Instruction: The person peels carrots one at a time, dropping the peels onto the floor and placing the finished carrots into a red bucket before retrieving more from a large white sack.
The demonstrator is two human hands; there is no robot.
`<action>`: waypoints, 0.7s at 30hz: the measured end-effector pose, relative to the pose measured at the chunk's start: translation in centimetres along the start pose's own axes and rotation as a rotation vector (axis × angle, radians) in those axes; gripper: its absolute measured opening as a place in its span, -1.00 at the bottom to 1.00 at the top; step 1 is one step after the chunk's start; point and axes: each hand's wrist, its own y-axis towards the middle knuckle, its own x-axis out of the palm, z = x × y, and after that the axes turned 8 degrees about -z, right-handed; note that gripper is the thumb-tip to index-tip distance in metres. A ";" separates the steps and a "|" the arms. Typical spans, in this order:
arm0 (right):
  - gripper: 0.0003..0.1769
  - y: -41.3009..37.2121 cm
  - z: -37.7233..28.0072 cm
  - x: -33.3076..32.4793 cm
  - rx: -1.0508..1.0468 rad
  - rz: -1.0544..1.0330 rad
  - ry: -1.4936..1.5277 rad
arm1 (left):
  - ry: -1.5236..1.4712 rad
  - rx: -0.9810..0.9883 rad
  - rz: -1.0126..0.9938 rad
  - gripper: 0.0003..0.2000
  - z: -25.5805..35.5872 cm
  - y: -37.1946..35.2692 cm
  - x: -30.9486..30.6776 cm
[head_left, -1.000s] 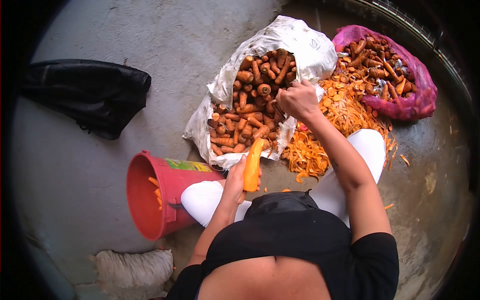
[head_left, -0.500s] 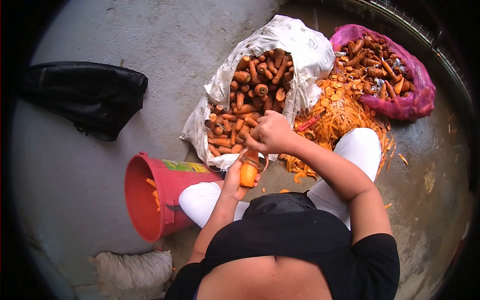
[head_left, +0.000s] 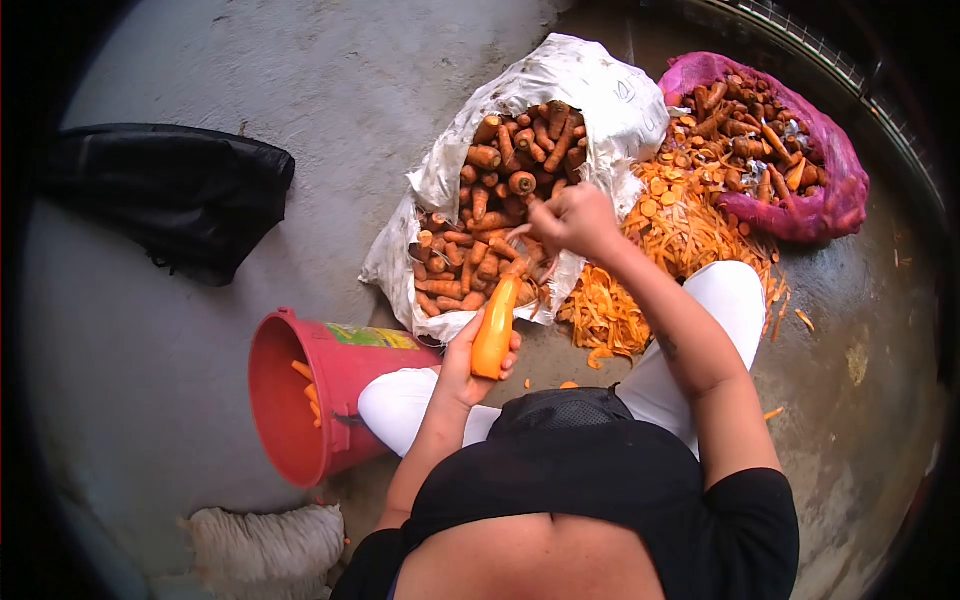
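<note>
My left hand (head_left: 468,362) is wrapped round a partly peeled carrot (head_left: 492,340), bright orange along its lower part, its tip pointing up toward the white sack. Up and to the right, my right hand (head_left: 578,222) is closed, apart from the carrot; a thin pinkish, blurred thing shows by its fingers, and I cannot make out what it is. Just beyond both hands, the open white sack (head_left: 610,95) holds many unpeeled carrots (head_left: 482,200). A heap of orange peelings (head_left: 680,235) lies to the right of the sack.
A tilted red bucket (head_left: 340,375) with several peeled carrots (head_left: 308,390) is left of my knee. A purple net sack (head_left: 845,185) of carrots stands at the upper right. Black cloth (head_left: 185,195) lies at the left, a pale sack (head_left: 265,545) at the lower left.
My right hand has moved up and right, away from the carrot. The carrot is now more exposed in my left hand, its peeled side showing.
</note>
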 end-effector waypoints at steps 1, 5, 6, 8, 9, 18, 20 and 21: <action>-0.57 -0.7 -1.4 0.4 -0.090 -0.025 0.012 | -0.063 -0.009 -0.024 -0.62 0.0 0.1 -0.3; -0.60 -2.3 -4.4 2.4 -0.476 0.032 -0.049 | -0.027 -0.037 0.056 -0.61 -0.4 0.3 -0.1; -0.60 -2.4 -4.7 2.3 -0.495 0.059 -0.040 | -0.034 -0.056 0.029 -0.61 -0.4 0.3 -0.1; -0.60 -2.0 -3.5 2.7 -0.475 0.080 -0.099 | -0.046 -0.097 -0.025 -0.61 -0.4 0.3 -0.3; -0.60 -1.6 -2.4 2.8 -0.466 0.091 -0.131 | -0.028 -0.085 -0.062 -0.60 -0.4 0.2 -0.4; -0.48 1.1 0.9 -1.0 0.154 -0.080 -0.229 | 0.211 0.020 -0.014 -0.54 -0.1 -1.0 1.4; -0.55 0.3 -0.6 -0.3 -0.039 -0.003 -0.172 | 0.204 0.044 0.008 -0.54 -0.3 -0.7 1.6; -0.56 -0.2 -1.9 -0.4 -0.096 0.013 -0.088 | 0.201 0.046 0.006 -0.56 -0.4 -0.6 1.5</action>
